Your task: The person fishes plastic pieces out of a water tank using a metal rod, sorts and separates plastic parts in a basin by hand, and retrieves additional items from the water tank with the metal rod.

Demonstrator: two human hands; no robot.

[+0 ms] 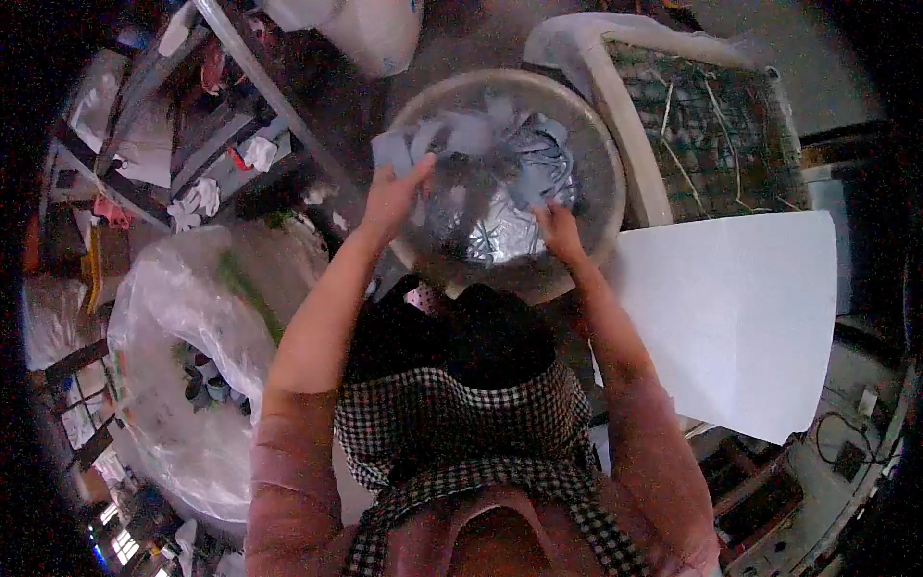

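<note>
A large round basin (608, 183) stands in front of my knees. Light blue-grey, floppy pieces (546, 165) lie bunched inside it on the right; I cannot tell their exact kind. At the basin's left rim, my left hand (396, 192) is closed on a flat blue-grey piece (392, 151), thumb upward. A blurred stretch of the same material runs from there across the far side of the basin. My right hand (558, 229) is closed at the near edge of the bunch, with its fingertips partly hidden. Shiny silvery material (500, 231) shows at the basin's bottom.
A white board (731, 308) lies right of my right forearm. Beyond it stands a pale-rimmed crate (635, 125) with dark netting. On the left are a clear plastic bag (173, 385) and a metal frame rack (255, 72). A white container (375, 34) stands behind the basin.
</note>
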